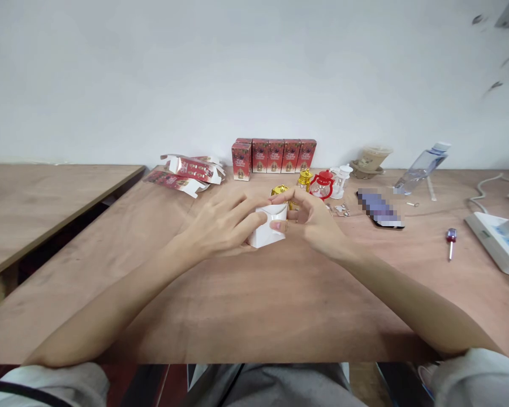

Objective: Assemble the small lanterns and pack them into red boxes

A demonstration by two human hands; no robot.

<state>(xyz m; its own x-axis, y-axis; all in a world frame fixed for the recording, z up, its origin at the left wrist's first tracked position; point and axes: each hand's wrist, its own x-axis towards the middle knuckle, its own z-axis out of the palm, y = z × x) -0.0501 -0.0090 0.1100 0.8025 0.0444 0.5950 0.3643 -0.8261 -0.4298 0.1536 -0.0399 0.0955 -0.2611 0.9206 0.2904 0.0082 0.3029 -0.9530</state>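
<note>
Two hands are on one thing here: my left hand and my right hand are both clamped on a small white box, held in front of me near the middle of the tabletop. I cannot tell whether its underside touches the surface or hangs just above it. My left fingers lie over the box's left side, and my right thumb presses the face turned towards me, just below a curved flap edge.

As I judge it, that edge is the weak spot. If my thumb pushes too hard or at a slant, the thin card could crease, or the flap could catch and buckle instead of sitting flat. Squeezing unevenly from the left could skew the walls, so that the edges fail to line up. The surface looks glossy, so a loose pinch might let the box turn in my fingers.

Then there is the crowd behind my right hand. A gold lantern sits just beyond my fingertips, partly hidden by them, with a second gold lantern, a red lantern and a white lantern near it. If my knuckles swing forward, I could knock one over, since they look light. Some small flat pieces lie close by, and a careless sweep of my wrist could scatter those.
</note>
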